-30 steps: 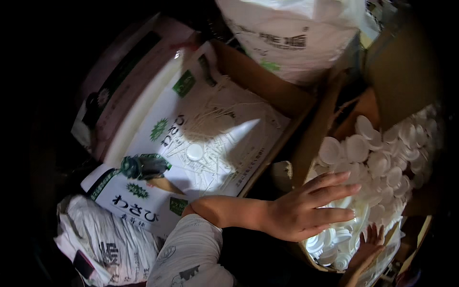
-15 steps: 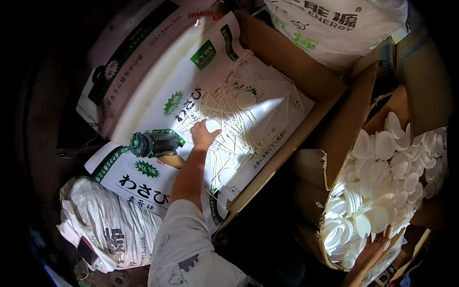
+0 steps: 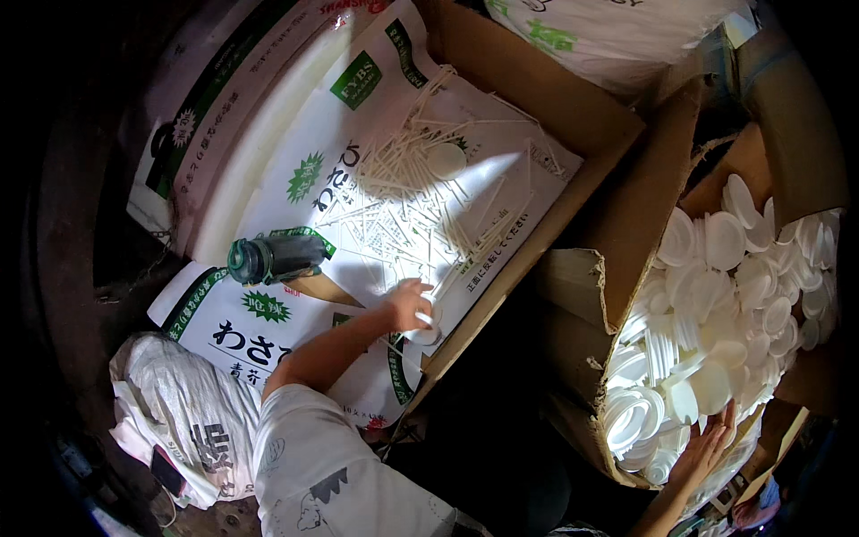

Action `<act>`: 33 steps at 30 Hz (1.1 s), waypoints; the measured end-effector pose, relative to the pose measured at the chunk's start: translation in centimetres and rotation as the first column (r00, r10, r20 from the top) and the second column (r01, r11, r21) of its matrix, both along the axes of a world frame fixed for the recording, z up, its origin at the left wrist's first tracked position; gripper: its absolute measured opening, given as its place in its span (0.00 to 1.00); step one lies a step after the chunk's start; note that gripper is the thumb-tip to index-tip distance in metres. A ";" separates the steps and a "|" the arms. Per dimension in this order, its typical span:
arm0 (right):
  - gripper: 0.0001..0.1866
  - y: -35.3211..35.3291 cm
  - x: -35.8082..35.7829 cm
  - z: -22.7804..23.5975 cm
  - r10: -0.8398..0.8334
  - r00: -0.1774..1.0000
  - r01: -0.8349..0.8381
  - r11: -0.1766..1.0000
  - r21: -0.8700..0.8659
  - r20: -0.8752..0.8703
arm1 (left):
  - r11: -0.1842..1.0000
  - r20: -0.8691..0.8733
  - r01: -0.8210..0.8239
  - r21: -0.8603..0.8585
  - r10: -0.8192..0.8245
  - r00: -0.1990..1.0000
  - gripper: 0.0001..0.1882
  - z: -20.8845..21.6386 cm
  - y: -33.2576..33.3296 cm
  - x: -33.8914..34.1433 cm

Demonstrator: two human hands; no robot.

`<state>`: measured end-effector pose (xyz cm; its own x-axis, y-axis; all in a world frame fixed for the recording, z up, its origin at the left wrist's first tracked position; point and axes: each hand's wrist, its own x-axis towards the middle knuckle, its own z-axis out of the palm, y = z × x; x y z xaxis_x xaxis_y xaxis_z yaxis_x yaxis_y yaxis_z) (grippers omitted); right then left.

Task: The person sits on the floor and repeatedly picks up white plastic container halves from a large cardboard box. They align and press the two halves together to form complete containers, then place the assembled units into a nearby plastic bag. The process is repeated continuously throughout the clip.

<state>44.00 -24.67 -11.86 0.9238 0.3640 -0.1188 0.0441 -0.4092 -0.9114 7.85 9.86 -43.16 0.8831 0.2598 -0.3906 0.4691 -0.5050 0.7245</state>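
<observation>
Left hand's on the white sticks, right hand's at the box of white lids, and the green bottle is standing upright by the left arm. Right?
Not quite. In the head view the green bottle lies on its side, not upright. The rest holds: the left hand is at the white sticks, and the right hand rests at the cardboard box of white lids.

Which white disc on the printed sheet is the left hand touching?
The white disc at the sheet's near edge, under the left hand; the other disc lies alone farther up among the white sticks.
</observation>
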 end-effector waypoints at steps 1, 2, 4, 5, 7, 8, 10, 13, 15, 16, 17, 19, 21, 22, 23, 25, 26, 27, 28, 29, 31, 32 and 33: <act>0.31 0.0 -0.1 0.0 0.003 1.000 -0.003 1.000 0.000 -0.002 | 0.988 0.001 0.016 0.156 -0.017 1.000 0.12 0.0 -1.5 -0.5; 0.31 0.0 0.0 0.1 0.011 1.000 -0.011 1.000 -0.001 -0.004 | 0.976 0.071 -0.006 0.219 -0.010 0.997 0.11 -0.2 -2.4 -0.9; 0.31 0.1 0.0 0.1 0.019 1.000 -0.019 1.000 -0.010 0.003 | 0.971 0.119 -0.012 0.239 -0.016 0.993 0.10 0.0 -2.7 -0.6; 0.32 0.2 0.0 0.1 0.022 1.000 -0.022 1.000 -0.014 0.006 | 0.979 0.094 0.008 0.202 -0.028 0.995 0.10 0.1 -2.5 -0.4; 0.32 0.5 -0.2 0.1 0.006 1.000 -0.006 1.000 0.001 0.027 | 0.996 0.050 -0.066 0.056 0.063 0.997 0.11 1.3 -1.7 1.0; 0.32 0.4 -0.3 0.1 0.017 1.000 -0.017 1.000 -0.005 0.025 | 0.985 0.019 -0.162 -0.050 0.163 0.986 0.12 1.9 -1.0 2.5; 0.32 0.7 -0.2 0.1 0.023 0.999 -0.023 1.000 -0.010 0.035 | 0.936 0.126 -0.325 -0.139 0.342 0.931 0.17 2.1 1.4 4.4; 0.31 0.9 -0.5 -0.1 -0.013 0.998 0.015 0.999 -0.032 0.056 | 0.874 0.073 -0.425 -0.237 0.452 0.889 0.39 3.2 8.1 10.0; 0.31 1.3 -0.2 0.0 0.015 0.999 -0.013 0.999 -0.051 0.049 | 0.787 0.046 -0.545 -0.290 0.580 0.813 0.41 -2.1 12.5 11.1; 0.32 1.0 -0.3 -0.2 -0.019 0.998 0.023 0.998 -0.059 0.060 | 0.741 -0.110 -0.621 -0.257 0.615 0.780 0.43 1.5 13.4 13.7; 0.32 0.7 -0.4 -0.2 -0.028 0.998 0.032 0.998 -0.062 0.054 | 0.736 -0.103 -0.637 -0.229 0.633 0.768 0.44 0.5 14.2 15.1; 0.32 0.9 -0.5 0.1 -0.030 0.999 0.032 0.998 -0.054 0.037 | 0.810 -0.218 -0.583 -0.065 0.559 0.800 0.42 -1.6 16.2 16.4; 0.32 0.7 -0.9 0.4 -0.055 0.998 0.057 0.997 -0.058 0.034 | 0.787 -0.273 -0.604 -0.126 0.558 0.784 0.31 -1.8 16.5 18.4; 0.32 0.6 -0.8 0.5 -0.055 0.998 0.057 0.997 -0.055 0.035 | 0.729 -0.331 -0.654 -0.204 0.577 0.747 0.28 -3.3 17.1 18.3; 0.32 0.6 -0.3 0.4 -0.050 0.998 0.051 0.997 -0.051 0.038 | 0.656 -0.393 -0.703 -0.275 0.591 0.705 0.25 -5.7 18.2 17.1; 0.32 0.9 1.0 -0.1 -0.003 0.999 0.004 1.000 -0.008 0.036 | 0.486 -0.344 -0.774 -0.406 0.703 0.622 0.22 -8.6 19.1 12.7; 0.32 1.4 1.9 0.2 0.011 1.000 -0.011 1.000 0.015 0.013 | 0.537 -0.386 -0.806 -0.251 0.708 0.592 0.25 -9.4 20.5 9.3; 0.33 -0.1 1.1 1.0 -0.078 0.997 0.078 0.997 -0.004 0.015 | 0.779 -0.410 -0.626 0.032 0.582 0.702 0.24 -1.6 16.5 14.7; 0.33 -1.6 1.3 1.6 -0.127 0.990 0.127 0.992 0.012 0.063 | 0.787 -0.474 -0.610 0.095 0.575 0.667 0.27 4.2 14.2 16.7; 0.33 -1.4 2.3 2.0 -0.105 0.990 0.100 0.993 0.057 0.090 | 0.666 0.085 -0.692 -0.278 0.734 0.673 0.28 -0.2 14.7 10.6; 0.30 -3.2 3.1 2.9 -0.220 0.967 0.210 0.974 0.089 0.132 | 0.551 0.036 -0.733 -0.399 0.808 0.588 0.28 5.0 12.3 9.5; 0.30 -4.1 3.5 3.3 -0.283 0.955 0.270 0.953 0.136 0.084 | 0.578 0.110 -0.737 -0.351 0.806 0.581 0.28 8.4 11.3 8.5; 0.29 -4.9 3.8 4.1 -0.334 0.942 0.323 0.930 0.177 0.037 | 0.594 0.182 -0.744 -0.307 0.804 0.567 0.28 12.0 10.0 7.9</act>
